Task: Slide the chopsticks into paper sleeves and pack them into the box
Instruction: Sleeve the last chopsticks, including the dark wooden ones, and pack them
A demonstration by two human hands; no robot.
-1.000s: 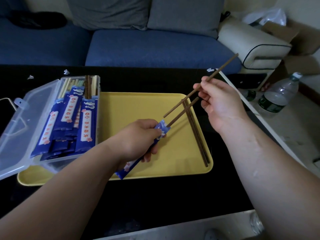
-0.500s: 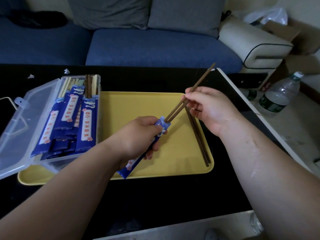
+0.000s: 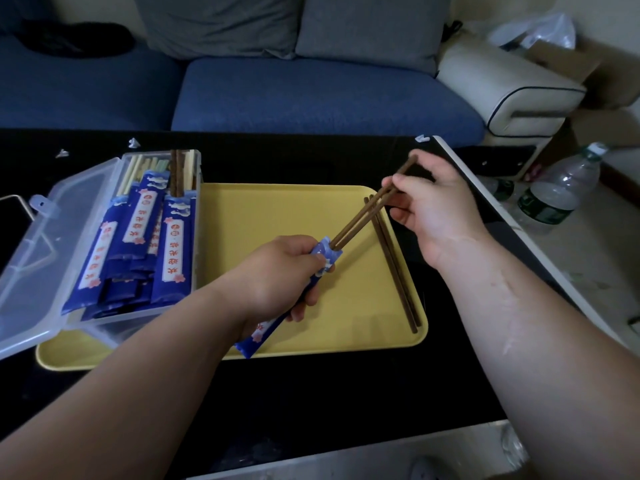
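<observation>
Left hand [image 3: 277, 275]: fingers curled round a blue paper sleeve [image 3: 323, 256], gripping it near its open top; the sleeve's lower end sticks out below the palm, over the near rim of the tray [image 3: 277, 216]. Right hand [image 3: 436, 209]: thumb and fingers pinched on the upper ends of a dark chopstick pair [image 3: 358, 221]. The pair slants down and left from that pinch, tips inside the sleeve mouth just above the left thumb, most of the length bare between the two hands. Second dark pair [image 3: 394, 271]: lying loose along the tray's right side, beneath the right hand. Clear box [image 3: 104, 323]: on the tray's left part, lid [image 3: 31, 244] open to the left, holding filled sleeves [image 3: 173, 244] with several stick ends showing at the far end. Black table [image 3: 311, 393] under all. Blue sofa [image 3: 311, 95] beyond. Water bottle [image 3: 557, 188] on the floor, far right.
</observation>
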